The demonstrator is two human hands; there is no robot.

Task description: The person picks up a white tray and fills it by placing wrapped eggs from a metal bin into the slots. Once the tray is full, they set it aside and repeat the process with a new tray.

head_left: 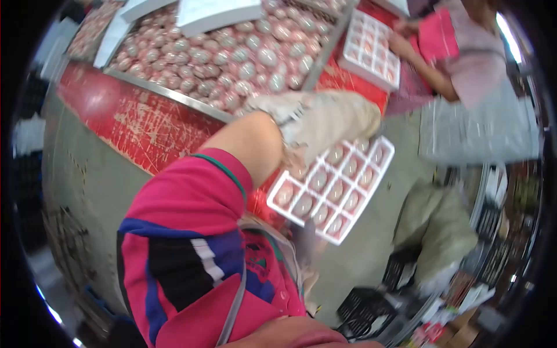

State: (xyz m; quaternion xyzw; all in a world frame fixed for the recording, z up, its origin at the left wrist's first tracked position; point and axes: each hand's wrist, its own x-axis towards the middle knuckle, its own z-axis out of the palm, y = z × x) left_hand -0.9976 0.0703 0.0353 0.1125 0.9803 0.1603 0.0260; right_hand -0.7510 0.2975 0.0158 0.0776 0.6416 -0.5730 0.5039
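Gloved left hand [316, 119], fingers closed on egg tray [333, 191]

Two egg trays [333, 191] [371, 49]; one gloved hand [325, 119]; one co-worker [464, 52].

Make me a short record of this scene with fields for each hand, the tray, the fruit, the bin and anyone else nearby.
left hand: gloved, at the upper edge of the near tray; grip unclear
right hand: not in view
near tray: white, divided into compartments
fruit: round, pinkish, one per visible compartment
bin: metal-rimmed, on the red table, piled with similar fruit
other person: upper right, hand at a second white tray
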